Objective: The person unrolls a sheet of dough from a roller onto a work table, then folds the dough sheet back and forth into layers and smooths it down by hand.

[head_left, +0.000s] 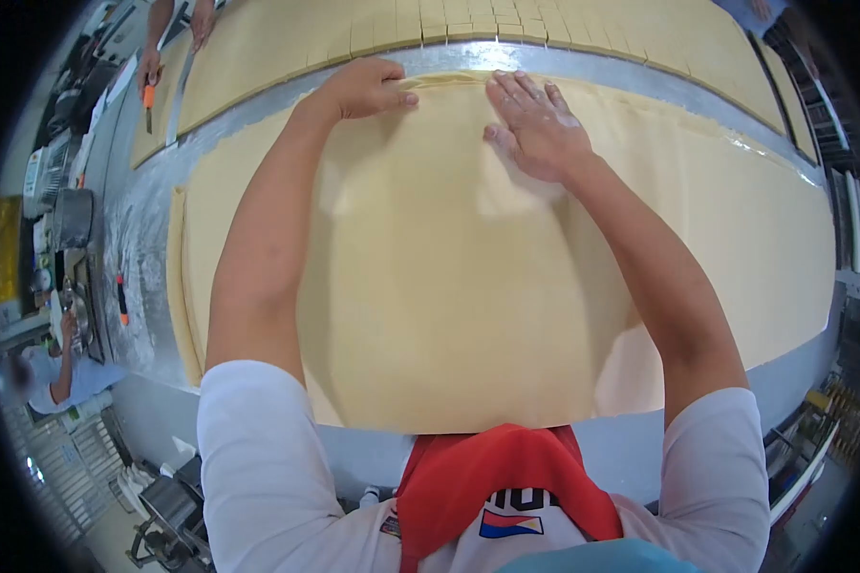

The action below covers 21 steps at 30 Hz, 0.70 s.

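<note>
On the tabletop (148, 253), seemingly soft dough (440, 286) is best held by its edge. Left grip (360, 91) is curled, pinch unclear; right grip (542, 131) is flattened.

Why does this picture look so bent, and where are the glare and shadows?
In the head view, the far cut slab bows and the corners go black, likely from a very wide lens; in that same view, glare whitens the metal table beyond the pale sheet, and soft shadows lie on that sheet near the left hand and right hand.
</note>
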{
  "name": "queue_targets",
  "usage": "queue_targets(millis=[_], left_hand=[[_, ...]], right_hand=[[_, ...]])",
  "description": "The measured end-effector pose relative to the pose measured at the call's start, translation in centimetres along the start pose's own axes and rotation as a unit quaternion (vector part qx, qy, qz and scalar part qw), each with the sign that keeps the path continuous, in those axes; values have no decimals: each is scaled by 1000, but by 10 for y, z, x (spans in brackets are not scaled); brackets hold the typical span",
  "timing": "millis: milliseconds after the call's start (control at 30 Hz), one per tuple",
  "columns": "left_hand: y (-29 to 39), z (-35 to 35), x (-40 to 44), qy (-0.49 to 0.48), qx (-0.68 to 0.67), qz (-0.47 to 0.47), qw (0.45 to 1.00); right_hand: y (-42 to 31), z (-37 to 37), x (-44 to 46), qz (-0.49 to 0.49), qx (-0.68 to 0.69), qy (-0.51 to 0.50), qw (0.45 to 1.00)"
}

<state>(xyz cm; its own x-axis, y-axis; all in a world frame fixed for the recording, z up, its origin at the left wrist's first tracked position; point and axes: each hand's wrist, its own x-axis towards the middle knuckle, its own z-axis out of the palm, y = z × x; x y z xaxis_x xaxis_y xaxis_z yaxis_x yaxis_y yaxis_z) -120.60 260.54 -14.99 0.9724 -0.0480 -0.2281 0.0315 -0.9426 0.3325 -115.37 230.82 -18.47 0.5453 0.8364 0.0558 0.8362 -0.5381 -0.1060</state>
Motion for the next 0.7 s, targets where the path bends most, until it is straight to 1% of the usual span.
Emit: queue_targets(millis=[67, 100, 133, 167, 200, 233, 267, 300, 333, 367, 400, 467, 500, 567, 600, 667, 700], left_hand=[[-9, 4, -10, 69, -95, 116, 986], [-11, 9, -12, 72, -98, 118, 985], [-9, 13, -11, 143, -125, 171, 967], [-8, 16, -10, 211, -151, 222, 940], [-7, 17, -12, 212, -155, 223, 939], [-7, 14, -14, 225, -160, 209, 938], [-8, 9, -16, 239, -163, 196, 937], [-10, 0, -17, 241, -164, 197, 936], [-13, -9, -17, 131, -70, 103, 984], [-16, -16, -19, 18, 26, 4, 999], [-24, -13, -21, 23, 23, 3, 999], [-39, -1, -26, 69, -48, 92, 992], [-39, 7, -30, 69, -47, 94, 992], [-34, 21, -40, 230, -4, 116, 966], [-34, 20, -38, 229, -3, 118, 966], [-34, 16, -32, 250, 18, 86, 964], [-35, 20, -26, 250, 19, 86, 964]], right_hand=[[-5, -3, 19, 105, -14, 1, 994], [-7, -1, 30, 104, -19, 0, 994], [-9, -2, 44, 36, -6, 85, 996], [-10, -2, 57, -32, 9, 167, 985], [-14, -10, 73, -31, 6, 164, 986], [-20, -25, 92, 3, 114, -7, 993], [-26, -33, 103, 36, 217, -176, 960], [-30, -26, 103, 36, 214, -175, 960], [-35, -15, 99, 16, 159, -66, 985], [-36, -7, 97, -6, 101, 43, 994], [-40, -9, 95, -9, 97, 43, 994], [-45, -11, 90, 46, 58, 90, 993], [-45, -12, 92, 48, 58, 91, 993], [-43, -13, 95, 68, 39, 115, 990], [-41, -11, 97, 70, 40, 116, 990], [-35, -10, 103, 66, 30, 113, 991], [-33, -4, 106, 65, 30, 114, 991]])
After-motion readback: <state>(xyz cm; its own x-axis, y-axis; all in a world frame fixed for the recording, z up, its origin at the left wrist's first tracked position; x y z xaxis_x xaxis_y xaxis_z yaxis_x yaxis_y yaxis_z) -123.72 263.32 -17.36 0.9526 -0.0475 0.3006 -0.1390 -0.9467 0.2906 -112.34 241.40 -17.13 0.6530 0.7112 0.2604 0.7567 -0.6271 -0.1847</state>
